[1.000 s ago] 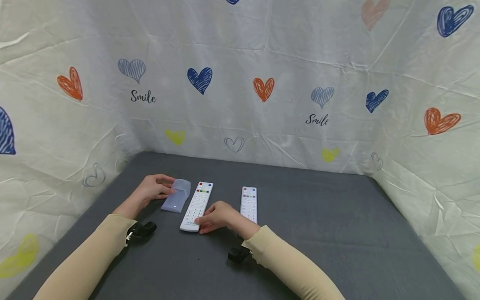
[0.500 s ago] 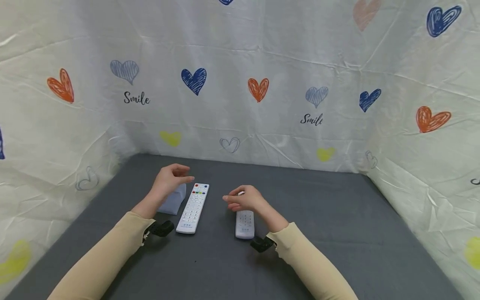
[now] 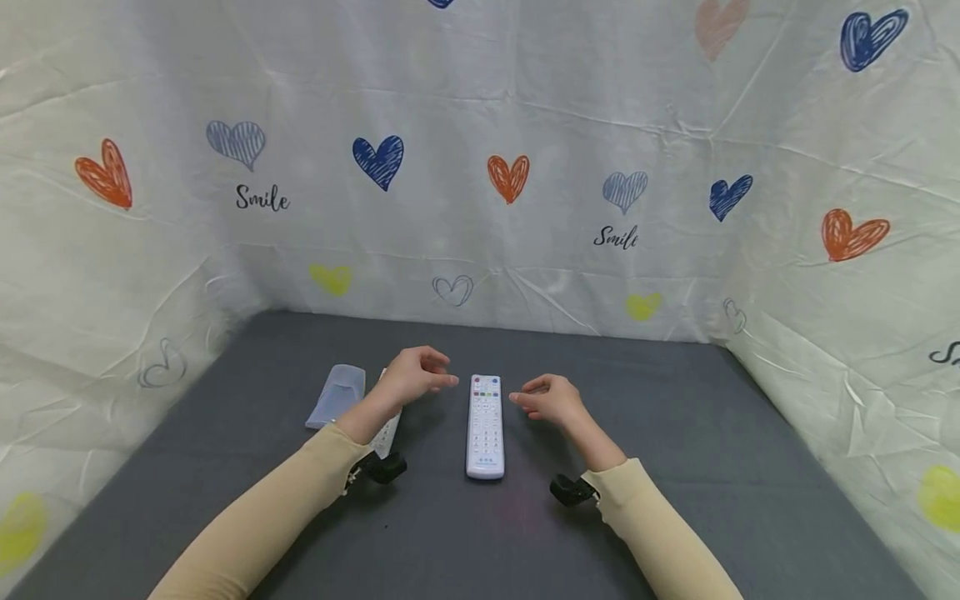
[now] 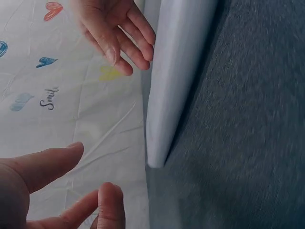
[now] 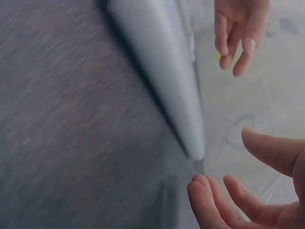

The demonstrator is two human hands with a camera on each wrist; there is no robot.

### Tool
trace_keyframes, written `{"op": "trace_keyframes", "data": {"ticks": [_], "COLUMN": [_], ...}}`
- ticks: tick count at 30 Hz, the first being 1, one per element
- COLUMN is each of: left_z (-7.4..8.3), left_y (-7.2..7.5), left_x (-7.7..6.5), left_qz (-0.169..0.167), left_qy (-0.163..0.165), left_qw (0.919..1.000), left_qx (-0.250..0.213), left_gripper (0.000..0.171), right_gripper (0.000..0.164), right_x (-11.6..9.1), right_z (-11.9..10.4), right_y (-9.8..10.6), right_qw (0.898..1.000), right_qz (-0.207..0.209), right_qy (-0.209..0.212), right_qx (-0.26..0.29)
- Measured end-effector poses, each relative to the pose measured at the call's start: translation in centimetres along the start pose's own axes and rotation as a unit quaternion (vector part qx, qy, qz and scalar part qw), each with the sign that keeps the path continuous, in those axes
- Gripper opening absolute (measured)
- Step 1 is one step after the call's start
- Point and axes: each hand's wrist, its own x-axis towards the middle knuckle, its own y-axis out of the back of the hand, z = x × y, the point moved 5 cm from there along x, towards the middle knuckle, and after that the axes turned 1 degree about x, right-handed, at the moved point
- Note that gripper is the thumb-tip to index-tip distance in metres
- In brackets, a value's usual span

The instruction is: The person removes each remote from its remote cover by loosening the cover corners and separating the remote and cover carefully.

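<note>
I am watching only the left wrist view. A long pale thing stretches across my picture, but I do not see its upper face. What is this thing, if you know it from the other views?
Observer: It is a remote control; the head view shows its buttons facing up.
Operator: Thank you. In my picture the right hand seems to reach it. Do the fingers touch it?
Observer: No, from the head view a narrow gap is visible between them and its edge.
Operator: Is there a second one, which I do not see?
Observer: Yes, a second remote control lies to the left of the first, partly hidden by the person's arm.
</note>
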Motion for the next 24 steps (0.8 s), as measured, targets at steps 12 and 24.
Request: {"op": "trace_keyframes", "data": {"ticks": [12,24], "left_z": [-1.0,-1.5], "left_y": [-3.5,-5.5], "left_x": [0.0,-0.2], "left_qz": [-0.037,-0.057], "left_qy": [0.039,0.080], "left_qw": [0.9979,0.9902], "left_qx": [-0.036,-0.100], "left_gripper": [0.044,0.033], "right_gripper": [0.046,0.035], "right_x": [-0.1,-0.2], "right_z": [1.9,1.4], "right_y": [-1.3,-3.4], "right_qw": [0.994,0.987], "right_qz": [-0.066,-0.117], "right_qy": [-0.045,-0.050], "right_qx": [0.074,0.098]}}
